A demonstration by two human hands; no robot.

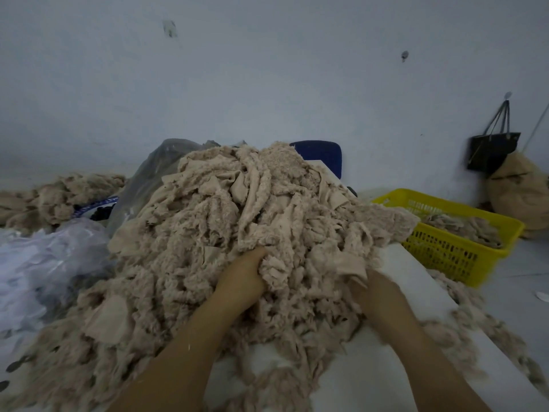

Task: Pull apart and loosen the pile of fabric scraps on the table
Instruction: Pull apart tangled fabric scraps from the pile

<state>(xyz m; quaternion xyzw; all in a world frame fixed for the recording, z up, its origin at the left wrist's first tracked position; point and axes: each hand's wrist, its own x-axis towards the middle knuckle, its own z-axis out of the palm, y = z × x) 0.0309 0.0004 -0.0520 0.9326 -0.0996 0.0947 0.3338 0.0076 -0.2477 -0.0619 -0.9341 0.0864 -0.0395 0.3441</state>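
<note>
A tall pile of beige fluffy fabric scraps (237, 209) covers the middle of the white table (410, 269). My left hand (242, 278) is dug into the front of the pile, its fingers curled round a clump of scraps. To its right, my right hand (375, 288) reaches into the pile's lower right side. Its fingertips are buried under a flat beige scrap, so its hold is hidden. Loose scraps trail over the table's front and right edges.
A yellow plastic basket (439, 251) holding more scraps stands at the right. Clear plastic bags (44, 263) lie at the left, with another scrap heap (53, 197) behind them. A blue chair back (320, 156) shows behind the pile. A black bag (490, 150) hangs on the wall.
</note>
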